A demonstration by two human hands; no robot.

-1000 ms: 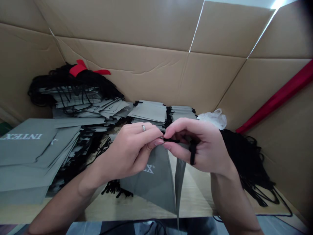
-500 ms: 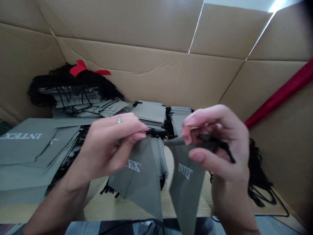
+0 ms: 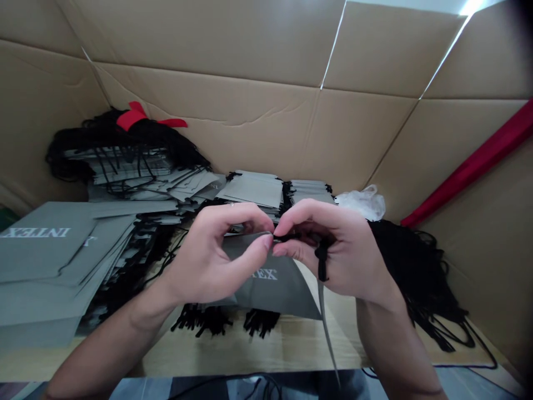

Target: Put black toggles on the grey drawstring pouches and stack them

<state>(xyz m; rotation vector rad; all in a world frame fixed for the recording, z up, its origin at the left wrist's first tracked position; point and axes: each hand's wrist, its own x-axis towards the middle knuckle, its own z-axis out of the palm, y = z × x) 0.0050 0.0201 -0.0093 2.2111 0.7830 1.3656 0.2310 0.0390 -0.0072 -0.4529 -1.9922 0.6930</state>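
My left hand (image 3: 227, 253) pinches the top edge of a grey printed pouch (image 3: 287, 289) between thumb and forefinger. Touching it at the fingertips, my right hand (image 3: 333, 244) is closed on a black cord (image 3: 321, 258), whose end reaches the pouch's top corner. The pouch hangs below both hands, with part of its white lettering showing. A thin grey edge of material hangs down under my right hand. My fingers partly hide where cord and pouch meet.
Large grey INTEX pouches (image 3: 37, 250) lie stacked at the left. Behind are a bundle topped with black cords (image 3: 125, 139) and a red strip, and smaller stacks (image 3: 252, 189). At the right lie a clear plastic bag (image 3: 364, 203) and loose black cords (image 3: 412, 266). Cardboard walls surround the table.
My hands have come together at the centre. My left hand has moved from a black cord end to the pouch edge. My right hand has moved left and closed its pinch, uncovering the plastic bag.
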